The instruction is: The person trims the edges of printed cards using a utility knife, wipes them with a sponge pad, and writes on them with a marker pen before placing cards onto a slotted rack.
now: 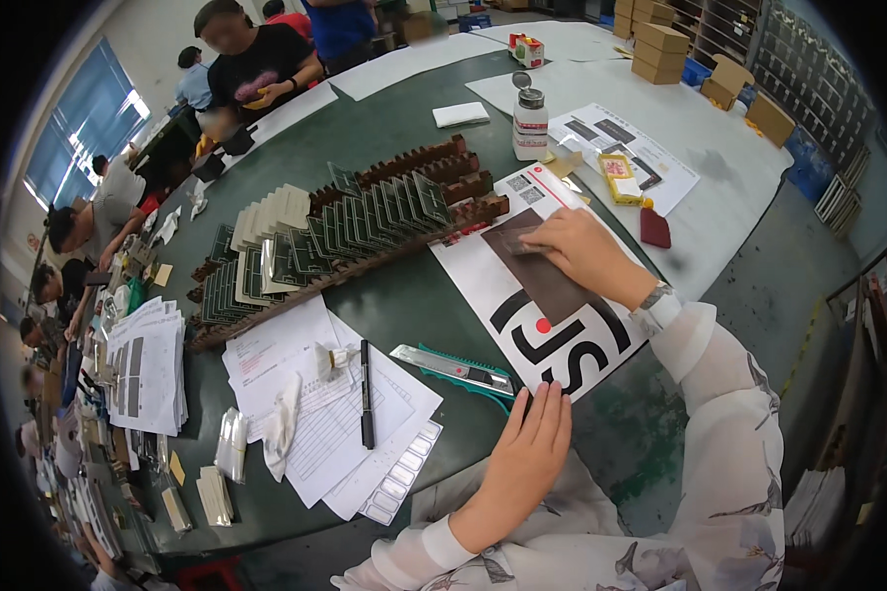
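My right hand (589,253) is closed, fingertips pinching a small clear flat piece (517,236) against the dark brown sheet (554,289). That sheet lies on a white printed sheet (524,360) with bold black shapes and a red dot. My left hand (532,458) rests, fingers stretched and close together, at the near edge of the white sheet. Left of its fingertips lies a green-and-silver utility knife (455,368), its tail end close to them. What lies beneath my left palm is hidden.
Wooden racks (419,161) hold several dark and cream panels. Papers (301,384), a black marker (367,394) and a white cloth (283,424) lie nearer. A white pump bottle (530,128), a yellow packet (619,179) and a dark red block (654,227) stand farther off. Other people work across the table.
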Demonstrator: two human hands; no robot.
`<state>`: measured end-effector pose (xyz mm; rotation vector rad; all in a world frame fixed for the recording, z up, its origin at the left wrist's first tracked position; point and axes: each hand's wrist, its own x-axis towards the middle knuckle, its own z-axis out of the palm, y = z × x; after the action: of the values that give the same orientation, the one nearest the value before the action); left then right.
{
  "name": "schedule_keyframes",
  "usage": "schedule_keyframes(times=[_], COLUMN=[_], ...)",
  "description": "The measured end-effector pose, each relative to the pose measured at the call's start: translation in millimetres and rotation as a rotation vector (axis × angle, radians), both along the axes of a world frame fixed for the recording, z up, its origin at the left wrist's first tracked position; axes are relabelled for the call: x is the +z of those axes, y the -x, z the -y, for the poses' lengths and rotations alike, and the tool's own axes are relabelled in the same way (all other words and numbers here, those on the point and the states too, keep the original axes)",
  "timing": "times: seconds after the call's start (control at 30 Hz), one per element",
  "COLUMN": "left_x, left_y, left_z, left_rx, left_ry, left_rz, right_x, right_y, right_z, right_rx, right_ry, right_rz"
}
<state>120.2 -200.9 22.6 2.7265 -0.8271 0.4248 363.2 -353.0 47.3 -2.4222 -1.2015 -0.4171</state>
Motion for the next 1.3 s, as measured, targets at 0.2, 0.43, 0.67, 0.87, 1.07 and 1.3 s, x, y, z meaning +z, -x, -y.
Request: schedule_keyframes(times=[0.2,0.43,0.67,0.87,1.07,1.3], left_x=[1.9,3.8,-2.7,-0.3,2.8,39.3], left_y=[-4.3,-0.2,4.9,5.9,3.5,30.7], left_z=[-9.7,-15.3,-10.0,-8.0,-12.2,-90.6], left_rx=[0.009,0.008,-0.011,0.004,0.023,0.073], left_ry=[-0.025,-0.004,0.017,0.037,0.065,0.411], left_rz=[-0.019,0.002,0.028,0.025,-0.031,0.076], right_x=[5.2,29.6,14.7,19.2,46.4,49.5], right_y=[49.8,70.6,31.3,84.6,118.2,152.7], right_z=[24.2,18.5,-5.2,24.3,19.2,-25.8], right_rx=[0.018,-0.064,-0.054,-0.051,-0.132,0.003], right_ry=[0.01,0.025,0.064,0.1,-0.001,-0.21], right_rz=[-0.06,-0.09,0.005,-0.101,-0.212,-0.177])
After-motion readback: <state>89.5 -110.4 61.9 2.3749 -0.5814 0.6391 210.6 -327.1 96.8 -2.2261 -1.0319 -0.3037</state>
